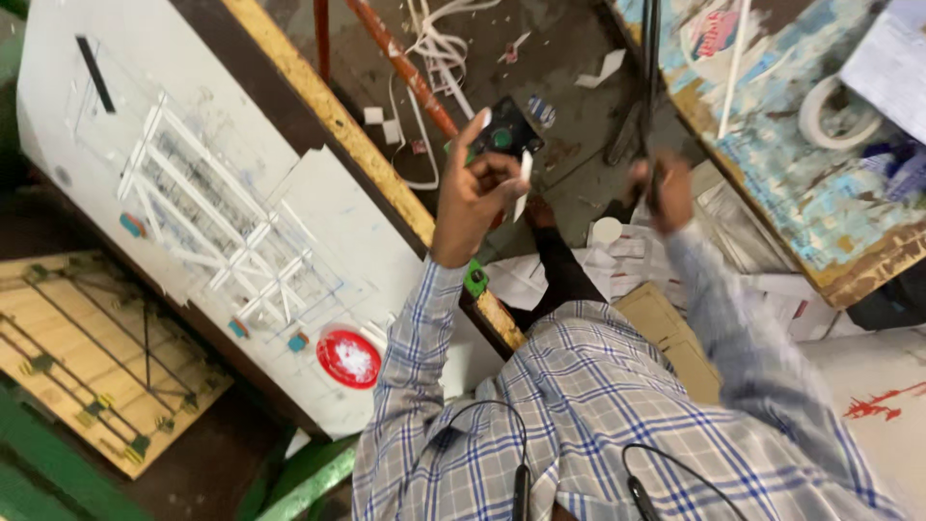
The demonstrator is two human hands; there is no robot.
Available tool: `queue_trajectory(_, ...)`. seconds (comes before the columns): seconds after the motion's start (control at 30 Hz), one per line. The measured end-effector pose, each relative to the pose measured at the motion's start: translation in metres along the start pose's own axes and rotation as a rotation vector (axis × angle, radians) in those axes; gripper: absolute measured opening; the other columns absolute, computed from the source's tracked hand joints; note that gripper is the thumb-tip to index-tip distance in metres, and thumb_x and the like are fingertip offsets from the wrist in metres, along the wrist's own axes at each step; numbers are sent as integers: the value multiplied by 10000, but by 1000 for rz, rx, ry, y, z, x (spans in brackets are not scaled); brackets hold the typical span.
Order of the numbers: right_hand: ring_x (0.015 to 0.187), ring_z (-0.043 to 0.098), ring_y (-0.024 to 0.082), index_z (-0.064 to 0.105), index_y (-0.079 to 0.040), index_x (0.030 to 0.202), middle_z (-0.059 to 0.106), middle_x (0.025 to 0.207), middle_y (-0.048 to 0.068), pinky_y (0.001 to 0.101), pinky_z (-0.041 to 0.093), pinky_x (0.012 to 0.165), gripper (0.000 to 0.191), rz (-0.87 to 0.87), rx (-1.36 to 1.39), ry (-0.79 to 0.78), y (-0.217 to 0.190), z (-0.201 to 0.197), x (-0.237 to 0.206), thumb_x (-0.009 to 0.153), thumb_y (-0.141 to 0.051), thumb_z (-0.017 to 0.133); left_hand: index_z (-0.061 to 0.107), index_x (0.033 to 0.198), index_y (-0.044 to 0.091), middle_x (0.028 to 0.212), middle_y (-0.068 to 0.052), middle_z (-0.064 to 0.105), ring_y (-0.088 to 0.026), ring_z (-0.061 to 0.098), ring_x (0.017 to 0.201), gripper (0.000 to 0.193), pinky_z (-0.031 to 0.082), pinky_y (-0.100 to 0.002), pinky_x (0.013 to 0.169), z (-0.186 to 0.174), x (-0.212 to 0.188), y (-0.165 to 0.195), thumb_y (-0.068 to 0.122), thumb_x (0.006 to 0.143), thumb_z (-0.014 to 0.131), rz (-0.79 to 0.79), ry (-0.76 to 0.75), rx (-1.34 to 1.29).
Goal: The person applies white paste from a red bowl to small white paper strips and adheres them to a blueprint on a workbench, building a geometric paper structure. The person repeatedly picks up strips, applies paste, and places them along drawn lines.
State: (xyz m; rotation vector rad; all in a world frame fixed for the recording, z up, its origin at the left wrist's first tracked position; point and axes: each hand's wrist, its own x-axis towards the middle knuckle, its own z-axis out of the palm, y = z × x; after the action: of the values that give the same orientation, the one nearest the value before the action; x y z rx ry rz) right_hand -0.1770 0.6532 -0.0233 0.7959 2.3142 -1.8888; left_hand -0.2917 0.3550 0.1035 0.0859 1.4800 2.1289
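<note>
Head view: thin white strip (525,183) pinched in left hand (479,183).

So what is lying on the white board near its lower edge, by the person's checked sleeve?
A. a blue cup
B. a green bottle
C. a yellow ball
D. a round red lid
D: a round red lid with a whitish centre rests on the white board, just left of the person's checked sleeve.

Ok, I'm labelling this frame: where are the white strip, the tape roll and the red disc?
white strip (525,174), head view, upper part above the left hand's fingers
tape roll (837,133), head view, lower left rim
red disc (348,358), head view, centre
</note>
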Motion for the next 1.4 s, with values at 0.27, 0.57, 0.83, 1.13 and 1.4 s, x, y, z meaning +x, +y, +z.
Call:
queue_trajectory(0.27,785,556,108,571,-49,983,569,867,7,266,449,700,947,-146,65,-293,-44,54,-116,710,-955,557,223,1631,83,985,-87,683,-108,648,797,903,551,-260,663,28,14,-10,2,935,793,61,-123,-53)
queue_trajectory(0.57,693,545,78,573,-39,956,562,771,-19,228,429,609,875,-103,215,-304,-43,47,-122,683,-857,725,233,1630,78,985,-74,671,-91,634,782,902,548,-249,652,46,8,-17,-11,925,789,32,-115,-48)
queue_trajectory(0.83,571,522,69,597,-58,728,553,625,-28,250,360,521,699,-113,176,-217,-29,51,-122,788,-743,720,272,1625,71,1012,-58,675,-116,661,930,863,574,-277,876,49,14,-29,16,938,792,70,-94,-11)
queue_trajectory(1.13,554,565,241,778,-43,881,620,658,137,418,423,536,314,-256,-640,244,-49,-41,77,947,-334,876,344,1595,18,1021,-51,658,-121,627,937,825,537,-271,869,24,-17,-34,34,910,804,10,53,-69)
queue_trajectory(1.4,701,650,389,725,8,815,654,780,215,470,545,611,247,-545,-1196,290,-78,-71,135,732,-194,841,370,1577,3,993,-71,638,-157,628,879,788,559,-310,754,7,-84,-22,61,913,791,15,159,-227)
